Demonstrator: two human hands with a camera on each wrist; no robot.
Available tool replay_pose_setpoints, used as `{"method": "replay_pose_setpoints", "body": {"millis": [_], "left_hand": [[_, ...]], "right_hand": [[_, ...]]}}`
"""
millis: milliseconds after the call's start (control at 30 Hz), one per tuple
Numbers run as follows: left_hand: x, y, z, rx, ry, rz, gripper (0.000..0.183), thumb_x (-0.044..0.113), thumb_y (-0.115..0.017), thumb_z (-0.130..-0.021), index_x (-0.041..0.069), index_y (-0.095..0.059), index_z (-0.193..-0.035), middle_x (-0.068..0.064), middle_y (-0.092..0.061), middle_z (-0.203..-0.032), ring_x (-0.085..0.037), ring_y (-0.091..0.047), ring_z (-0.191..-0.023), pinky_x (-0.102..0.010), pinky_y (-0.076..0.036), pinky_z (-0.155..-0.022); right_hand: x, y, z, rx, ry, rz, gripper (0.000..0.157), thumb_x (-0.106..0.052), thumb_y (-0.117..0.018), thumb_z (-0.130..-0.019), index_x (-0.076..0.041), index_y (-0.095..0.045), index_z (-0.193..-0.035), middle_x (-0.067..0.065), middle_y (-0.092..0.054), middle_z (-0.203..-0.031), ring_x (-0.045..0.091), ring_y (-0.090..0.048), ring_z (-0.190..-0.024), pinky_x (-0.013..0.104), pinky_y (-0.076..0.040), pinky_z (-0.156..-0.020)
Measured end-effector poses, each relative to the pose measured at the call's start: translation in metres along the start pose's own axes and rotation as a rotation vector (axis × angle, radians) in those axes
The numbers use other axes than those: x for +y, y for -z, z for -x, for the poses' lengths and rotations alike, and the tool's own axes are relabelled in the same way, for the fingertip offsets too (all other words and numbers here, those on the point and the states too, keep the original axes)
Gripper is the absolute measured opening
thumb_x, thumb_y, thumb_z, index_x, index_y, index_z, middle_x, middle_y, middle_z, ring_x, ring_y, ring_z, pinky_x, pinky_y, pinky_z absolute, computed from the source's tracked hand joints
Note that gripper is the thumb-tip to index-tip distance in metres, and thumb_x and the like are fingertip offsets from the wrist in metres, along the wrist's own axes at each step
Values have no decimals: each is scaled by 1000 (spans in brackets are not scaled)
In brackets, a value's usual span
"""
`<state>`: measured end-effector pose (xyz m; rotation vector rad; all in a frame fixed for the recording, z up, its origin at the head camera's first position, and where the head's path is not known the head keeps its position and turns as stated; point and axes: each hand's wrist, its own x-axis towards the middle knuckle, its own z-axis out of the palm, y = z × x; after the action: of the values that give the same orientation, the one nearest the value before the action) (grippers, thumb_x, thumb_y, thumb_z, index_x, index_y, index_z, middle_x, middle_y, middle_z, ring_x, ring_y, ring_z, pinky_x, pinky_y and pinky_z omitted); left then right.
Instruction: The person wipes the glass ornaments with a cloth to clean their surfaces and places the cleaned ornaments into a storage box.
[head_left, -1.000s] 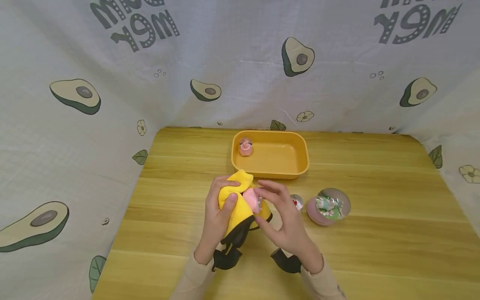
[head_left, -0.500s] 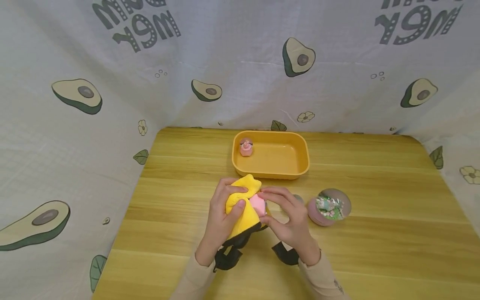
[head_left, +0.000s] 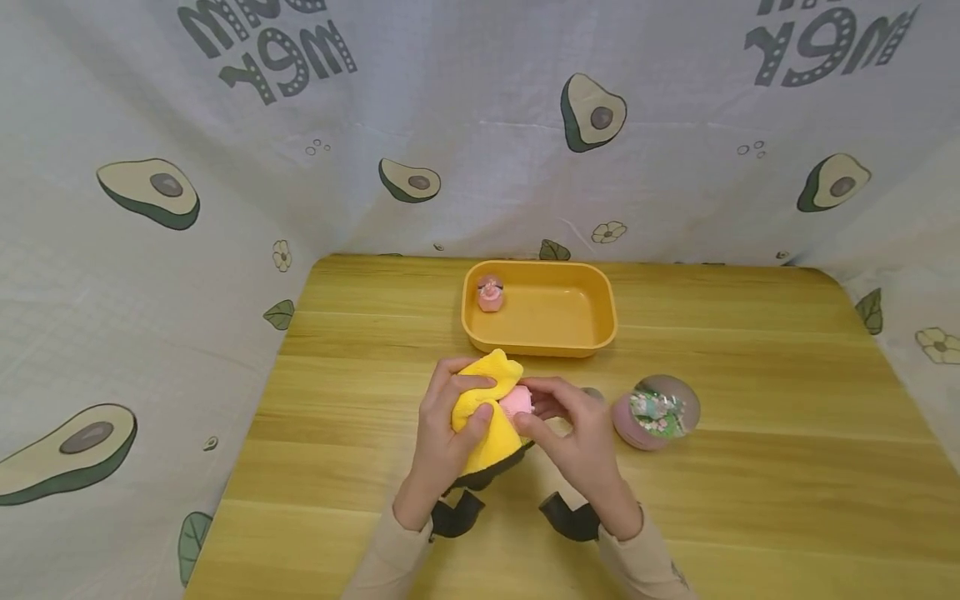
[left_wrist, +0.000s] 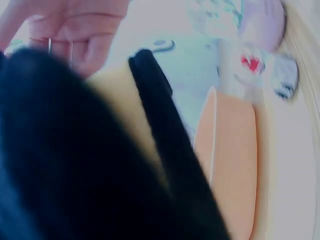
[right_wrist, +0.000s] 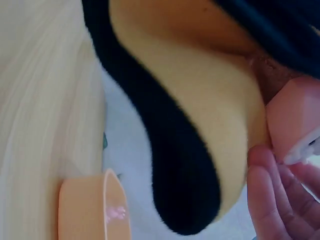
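Note:
In the head view my left hand (head_left: 446,417) grips a bunched yellow cloth (head_left: 480,442) with a black border. Out of its folds shows a pink faceted piece (head_left: 516,402), apparently the base of a small snow globe; its dome is not seen. My right hand (head_left: 573,433) pinches that base between thumb and fingers. The right wrist view shows the pink base (right_wrist: 295,117) with a whitish edge, fingers (right_wrist: 265,185) touching it, and the cloth (right_wrist: 215,115) hanging beside it. Black border fabric (left_wrist: 60,165) fills much of the left wrist view.
Beyond my hands stands a yellow bin (head_left: 555,343) with a small pink snow globe (head_left: 491,294) at its left end. Right of my hands sits a large snow globe (head_left: 656,412) with a pinkish base. A smaller clear globe (head_left: 593,393) is partly hidden behind my right hand.
Both hands and the cloth have shifted slightly right. The pink base has turned, and my right thumb and fingers have moved from its edge to a closer pinch.

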<state>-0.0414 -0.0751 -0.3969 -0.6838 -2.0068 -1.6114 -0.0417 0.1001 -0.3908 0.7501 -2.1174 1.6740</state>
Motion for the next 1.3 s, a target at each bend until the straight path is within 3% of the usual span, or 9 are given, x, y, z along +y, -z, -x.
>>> {"method": "replay_pose_setpoints", "body": {"millis": [100,300,400,533,700,833,967,1067,1300], "left_hand": [[-1,1,0,30,97,57,27,32,-51,-96,8,-60,-104,-13,-54,-113,-26,-53,-99,-32,-49,-76],[0,6,0,32,244,192,20,17,-49,-96,6,-58,-109,-10,-54,-115,-26,-54,-99,-30,-49,-77],[2,6,0,5,259,201,20,17,-49,-95,6,-58,-109,-9,-54,-115,-26,-53,-101,-32,-49,-80],[2,6,0,-13,230,151,21,22,-51,-94,8,-59,-107,-9,-54,-116,-25,-53,-103,-33,-49,-80],[2,4,0,-26,107,53,25,30,-51,-95,9,-60,-103,-12,-52,-114,-26,-53,-102,-34,-49,-78],[1,3,0,-39,-2,8,27,33,-50,-96,10,-59,-104,-14,-50,-113,-28,-53,-102,-35,-50,-82],[1,1,0,-48,-100,-28,28,35,-49,-98,10,-59,-105,-16,-48,-114,-30,-53,-100,-36,-51,-83],[0,0,0,-39,-162,-63,28,36,-50,-98,10,-59,-105,-17,-48,-114,-30,-54,-99,-37,-51,-81],[-4,-3,0,26,-280,-129,26,34,-55,-96,11,-57,-107,-20,-48,-113,-32,-54,-97,-39,-52,-80]], "right_hand": [[3,-1,-2,-30,148,74,50,-40,-61,-92,4,-61,-116,17,-63,-109,21,-62,-88,23,-52,-74],[10,-3,-6,-54,457,134,37,-28,-61,-93,2,-61,-115,23,-54,-120,31,-52,-110,30,-40,-97],[11,-3,-8,-19,516,114,32,-23,-65,-92,3,-64,-109,22,-59,-112,29,-56,-105,28,-42,-95],[13,-1,-8,10,519,79,34,-23,-71,-87,6,-66,-105,23,-61,-105,28,-61,-97,25,-46,-90],[14,1,-6,28,409,68,40,-26,-72,-85,8,-65,-104,20,-65,-100,24,-64,-88,24,-50,-82],[11,1,-2,26,213,25,42,-30,-74,-83,6,-65,-103,15,-66,-94,17,-63,-79,22,-52,-73],[5,2,0,20,-10,-63,29,-9,-79,-77,4,-66,-99,11,-67,-88,13,-64,-74,23,-53,-66],[1,0,0,35,-121,-126,24,10,-72,-73,5,-66,-96,9,-67,-84,12,-63,-69,24,-54,-61],[-3,-2,-1,46,-326,-233,5,4,-59,-87,6,-63,-85,3,-64,-69,13,-57,-50,27,-49,-45]]}}
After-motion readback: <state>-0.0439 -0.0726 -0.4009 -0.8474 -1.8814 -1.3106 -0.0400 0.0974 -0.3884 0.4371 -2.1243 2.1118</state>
